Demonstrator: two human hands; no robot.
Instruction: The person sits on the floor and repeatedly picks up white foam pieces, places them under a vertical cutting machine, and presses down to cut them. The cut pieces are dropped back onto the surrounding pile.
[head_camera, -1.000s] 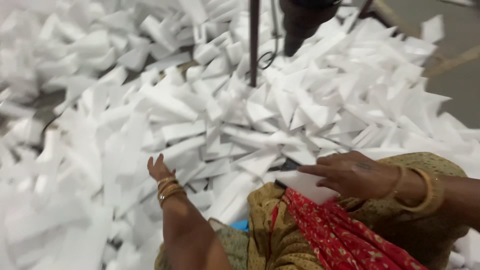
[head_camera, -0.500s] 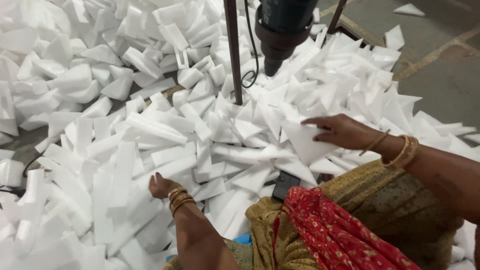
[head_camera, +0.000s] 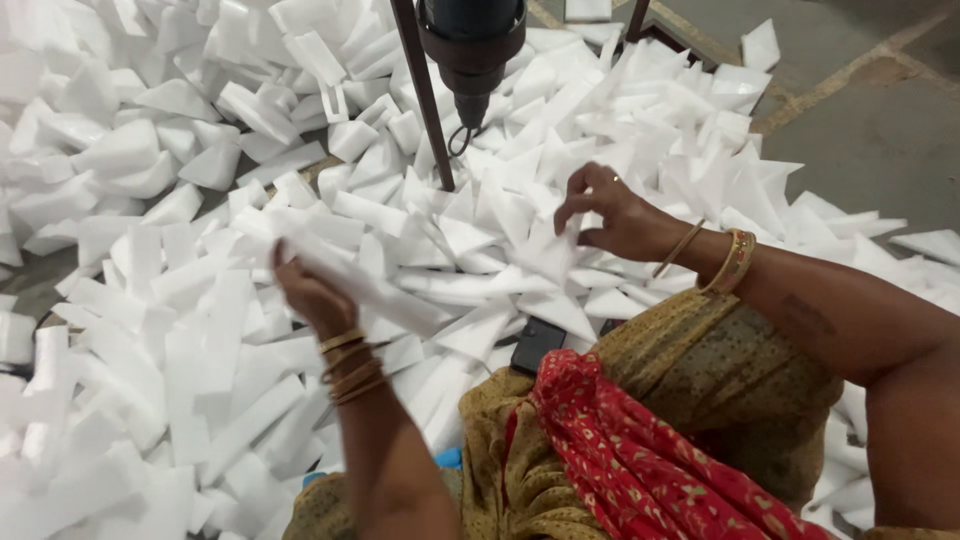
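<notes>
White foam offcuts (head_camera: 190, 330), cut in strips and wedges, heaped across grey floor (head_camera: 860, 140) around 2 bare hands. Left hand (head_camera: 312, 295) raised above heap, fingers closed on long white foam strip (head_camera: 365, 285), blurred, slanting down to right. Right hand (head_camera: 612, 215) curled over triangular white foam piece (head_camera: 545, 250), fingertips pinching its upper edge, piece resting on pile. Gold bangles on both wrists. Dark cylindrical machine head (head_camera: 470, 45) hung just behind, beside thin dark metal rod (head_camera: 425, 100). Small black flat object (head_camera: 537, 343) lay near mustard and red cloth (head_camera: 640, 450).
</notes>
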